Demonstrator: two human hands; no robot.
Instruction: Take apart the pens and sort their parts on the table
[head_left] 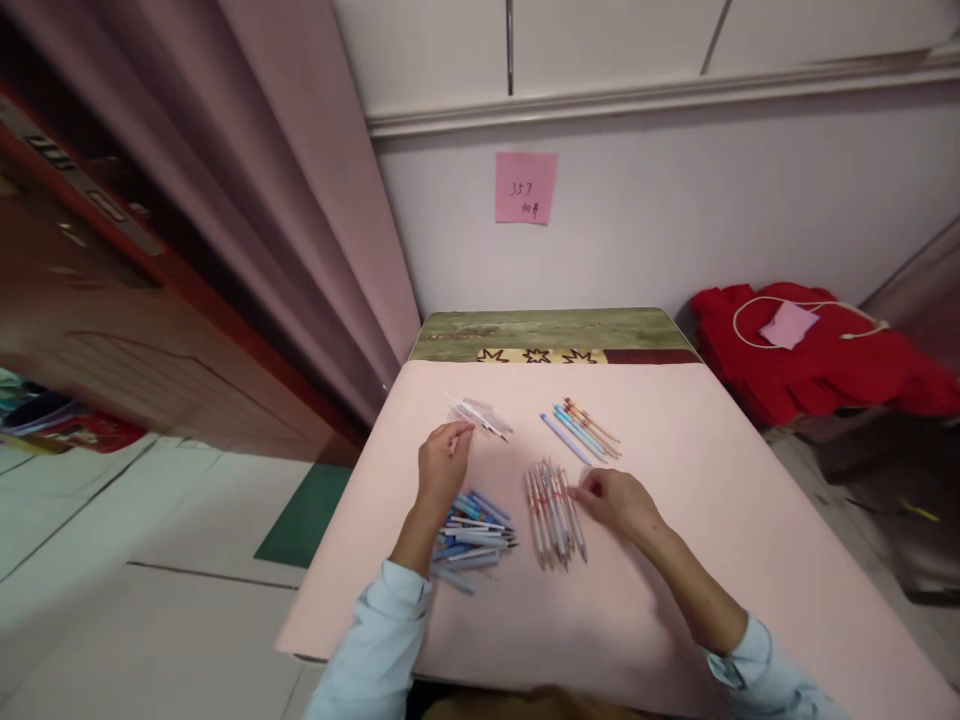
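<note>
My left hand [444, 462] is at the left, thumb and index finger pinched together beside a small group of white and clear pens [486, 418]. What the pinch holds, if anything, cannot be made out. Below it lies a jumbled pile of blue and white pens [474, 535], partly behind my left wrist. To the right, a row of white pens with red marks [553, 510] lies side by side, tips towards me. My right hand [619, 502] has its fingertips pinched at the upper part of the row's rightmost pen [577, 525].
Behind the row lie several blue pens [576, 432] and tan-brown pens [595, 428]. Pink paper [660, 420] covers the table, whose green patterned far end [540, 328] shows. A red cloth [840, 370] with a white cable is at the right. A pink curtain [300, 180] hangs left.
</note>
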